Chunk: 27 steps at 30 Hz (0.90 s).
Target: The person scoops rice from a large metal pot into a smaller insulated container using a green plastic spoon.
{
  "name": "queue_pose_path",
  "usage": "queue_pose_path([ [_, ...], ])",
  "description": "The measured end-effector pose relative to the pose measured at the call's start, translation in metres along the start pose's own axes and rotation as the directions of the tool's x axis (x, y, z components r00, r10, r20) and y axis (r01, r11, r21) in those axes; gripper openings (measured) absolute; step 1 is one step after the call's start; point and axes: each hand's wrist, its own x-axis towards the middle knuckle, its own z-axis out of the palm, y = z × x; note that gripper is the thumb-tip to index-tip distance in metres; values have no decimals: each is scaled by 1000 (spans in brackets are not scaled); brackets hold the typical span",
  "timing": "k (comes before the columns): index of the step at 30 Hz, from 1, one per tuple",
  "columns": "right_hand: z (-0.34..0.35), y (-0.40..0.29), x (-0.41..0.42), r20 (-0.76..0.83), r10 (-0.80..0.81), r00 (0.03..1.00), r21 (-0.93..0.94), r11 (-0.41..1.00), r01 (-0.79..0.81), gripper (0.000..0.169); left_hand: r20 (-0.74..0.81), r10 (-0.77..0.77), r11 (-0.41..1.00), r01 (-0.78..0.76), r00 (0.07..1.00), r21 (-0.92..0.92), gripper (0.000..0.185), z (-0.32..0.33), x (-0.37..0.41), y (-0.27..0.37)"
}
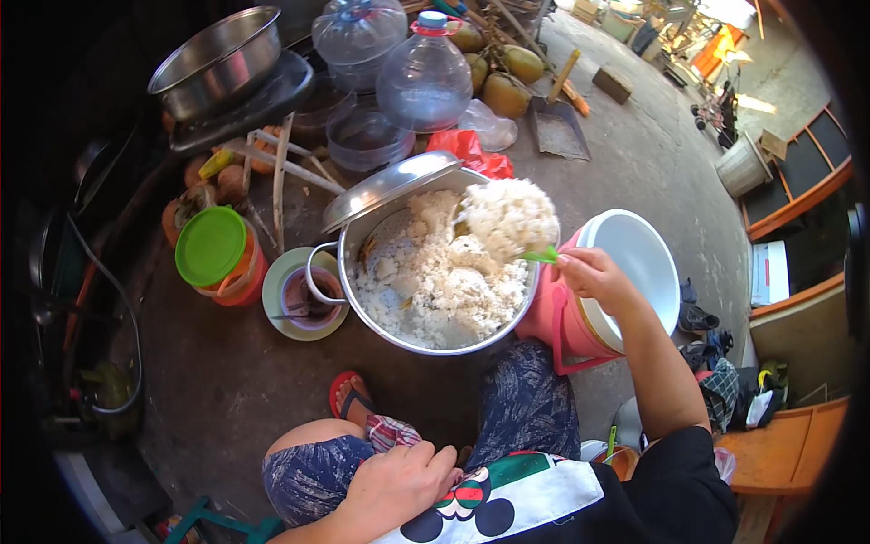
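My right hand (593, 273) grips the green handle of a serving spoon (542, 256), lifted over the right side of a large metal pot (435, 351). A big mound of cooked white rice (510, 211) covers the spoon's head. More rice (452, 296) lies in the pot on a perforated metal plate (370, 279). The metal lid (393, 189) leans on the pot's far left rim. My left hand (408, 476) rests on my lap with fingers curled. A red plaid cloth (393, 432) shows beside it; whether the fingers hold it is hidden.
A pink bucket with a white inner tub (635, 251) stands against the pot's right side. To the left are a plate (280, 323) with a cup, and a green-lidded container (212, 246). Beyond stand large plastic bottles (425, 81), coconuts (506, 94) and a dustpan (561, 132).
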Motion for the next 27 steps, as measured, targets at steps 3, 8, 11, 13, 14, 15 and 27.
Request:
queue_pose_path([
  [3,-39,-2,-39,-137,7,991,69,998,3,29,7,4,1000,-4,1000,-10,24,-5,7,3],
  [8,-102,2,-118,-429,-80,900,-259,965,-38,31,38,-37,997,39,999,-60,24,-13,15,7],
  [11,-122,20,-149,-399,-390,830,-889,385,-247,18,41,-25,997,28,999,-69,24,-13,20,6],
  [13,-113,17,-150,-400,-377,835,-915,221,-339,16,78,-18,996,25,997,-89,24,-9,20,1],
  [14,-110,11,-147,-397,-375,838,-917,132,-376,16,93,-17,995,26,995,-101,24,-7,19,-2],
  [15,-104,1,-137,-353,-411,841,-936,159,-315,16,66,-7,995,14,998,-99,21,-6,19,-3],
  [27,116,9,198,241,74,968,-965,-88,247,25,-100,-12,1000,12,995,1,16,5,1,-15],
])
